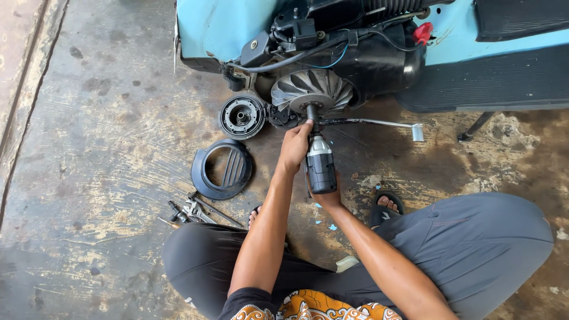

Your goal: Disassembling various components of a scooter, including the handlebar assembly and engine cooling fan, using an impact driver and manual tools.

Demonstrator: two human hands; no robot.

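We squat on a stained, oil-marked concrete floor (pixel 89 118) beside a light-blue scooter (pixel 219 24) with its engine side uncovered, and drive a cordless impact wrench (pixel 320 163) into the hub of the finned metal cooling fan (pixel 312 90). The wrench's long axis runs straight away from us, nose pointing at the fan's centre, its socket (pixel 311 111) seated on the hub. Our right hand (pixel 328 197) is closed around the wrench's grip at the near end; our left hand (pixel 294 146) is curled about the nose of the tool, fingertips just behind the socket. On the floor to the left lie a round black clutch-like part (pixel 241 117), a dark slotted fan cover (pixel 223 169) and a small heap of hand tools (pixel 189 211). The scooter's kick-start lever (pixel 379 124) reaches out to the right, just beyond the wrench.
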